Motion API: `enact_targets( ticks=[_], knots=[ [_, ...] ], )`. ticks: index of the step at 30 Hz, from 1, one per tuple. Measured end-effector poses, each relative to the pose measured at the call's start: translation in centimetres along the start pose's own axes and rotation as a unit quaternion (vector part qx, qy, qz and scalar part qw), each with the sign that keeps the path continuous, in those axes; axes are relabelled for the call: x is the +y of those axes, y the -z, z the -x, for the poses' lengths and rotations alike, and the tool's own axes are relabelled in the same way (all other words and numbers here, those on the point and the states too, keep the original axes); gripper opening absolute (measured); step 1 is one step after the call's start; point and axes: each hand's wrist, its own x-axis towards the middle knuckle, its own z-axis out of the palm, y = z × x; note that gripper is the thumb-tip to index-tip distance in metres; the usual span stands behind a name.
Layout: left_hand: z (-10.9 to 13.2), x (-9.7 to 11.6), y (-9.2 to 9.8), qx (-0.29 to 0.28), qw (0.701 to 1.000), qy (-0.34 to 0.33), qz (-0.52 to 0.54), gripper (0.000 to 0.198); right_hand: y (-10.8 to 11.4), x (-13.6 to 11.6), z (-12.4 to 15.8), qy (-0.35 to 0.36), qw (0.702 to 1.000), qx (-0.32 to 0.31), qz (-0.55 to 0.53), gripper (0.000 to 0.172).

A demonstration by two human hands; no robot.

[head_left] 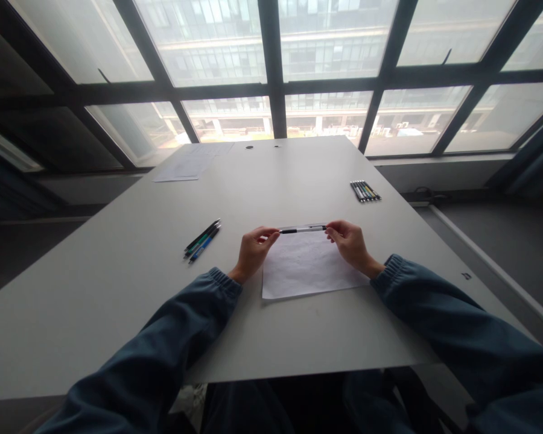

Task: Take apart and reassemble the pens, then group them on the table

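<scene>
A pen (303, 229) with a clear-and-white barrel and a black grip section is held level above a sheet of paper (312, 268). My left hand (255, 248) pinches its black left end between thumb and fingers. At the pen's right end, by the clip, my right hand (349, 242) has it pinched too. The white sheet lies on the table under the pen, partly covered by my right hand. To the left of my left hand lie several pens (203, 240), with black, green and blue among their colours.
A row of pens (365, 191) lies side by side at the right of the white table (280, 187). Papers (185, 163) rest at the far left, and two small round items (249, 147) sit near the far edge. Windows stand behind the table.
</scene>
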Motion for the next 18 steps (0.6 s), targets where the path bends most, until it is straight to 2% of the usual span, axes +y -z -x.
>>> enact_targets(
  ticks=[18],
  knots=[
    [0.02, 0.00, 0.01, -0.002, 1.000, 0.002, 0.004, 0.030, 0.14, 0.12, 0.03, 0.004, 1.000, -0.003, 0.017, 0.032]
  ],
)
